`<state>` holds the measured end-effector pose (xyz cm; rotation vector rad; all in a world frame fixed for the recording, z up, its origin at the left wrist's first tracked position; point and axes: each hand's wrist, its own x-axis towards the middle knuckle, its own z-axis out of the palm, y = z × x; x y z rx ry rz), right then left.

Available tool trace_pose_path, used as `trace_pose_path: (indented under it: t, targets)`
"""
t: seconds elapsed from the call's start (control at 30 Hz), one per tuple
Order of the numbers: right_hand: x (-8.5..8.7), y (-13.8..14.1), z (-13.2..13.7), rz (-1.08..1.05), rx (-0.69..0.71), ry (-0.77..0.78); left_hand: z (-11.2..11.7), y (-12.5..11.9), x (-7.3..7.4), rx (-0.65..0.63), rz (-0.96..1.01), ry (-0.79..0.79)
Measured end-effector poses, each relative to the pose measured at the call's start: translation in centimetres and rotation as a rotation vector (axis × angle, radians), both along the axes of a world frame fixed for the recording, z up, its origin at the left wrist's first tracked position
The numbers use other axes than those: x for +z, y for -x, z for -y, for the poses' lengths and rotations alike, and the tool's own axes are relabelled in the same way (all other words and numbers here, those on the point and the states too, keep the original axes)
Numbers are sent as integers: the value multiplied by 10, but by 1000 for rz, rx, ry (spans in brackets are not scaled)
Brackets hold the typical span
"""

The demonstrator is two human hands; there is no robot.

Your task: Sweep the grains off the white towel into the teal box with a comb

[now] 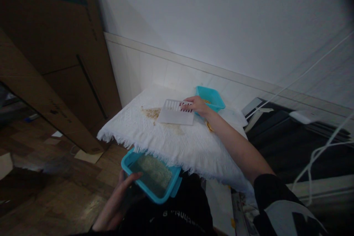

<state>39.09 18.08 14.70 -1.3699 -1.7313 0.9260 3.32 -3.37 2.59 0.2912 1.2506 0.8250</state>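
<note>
My left hand point(125, 184) grips the near left rim of a blue plastic container point(149, 192), thumb over the edge. The container is held just below the table's front edge, and pale greyish-green loose material point(155, 171) lies in it. The cloth's fringe hides part of its far rim. My right hand point(195, 105) is closed on the slotted end of a flat white plastic plate point(177, 116), which lies low over the cloth. Touching or close to the plate's left side is a patch of tan crumbs point(151, 113).
A white fringed cloth point(166, 142) covers the table. A second blue container point(211, 94) with yellowish bits stands at the back right, against the wall. Tall cardboard boxes point(91, 92) rise on the left. White cables point(312, 166) hang on the right near dark equipment.
</note>
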Motion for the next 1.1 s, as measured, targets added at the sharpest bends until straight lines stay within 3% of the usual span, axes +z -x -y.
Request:
trace_pose_path:
  t: [0.27,0.43,0.57,0.77,1.1]
  targets:
    - [-9,13,-24,-41,-29,26,2,0,2,11,30,-25]
    - [-4,8,-31,-89,-71,7,5,0,4,19,40,-36]
    - [0,28,-19,-96,-7,28,5,2,5,9,52,-44]
    - [-10,65,-17,-55,168,107,6,2,6,13,46,-44]
    - [-7,31,-60,-50,-7,52,4,2,9,27,40,-16]
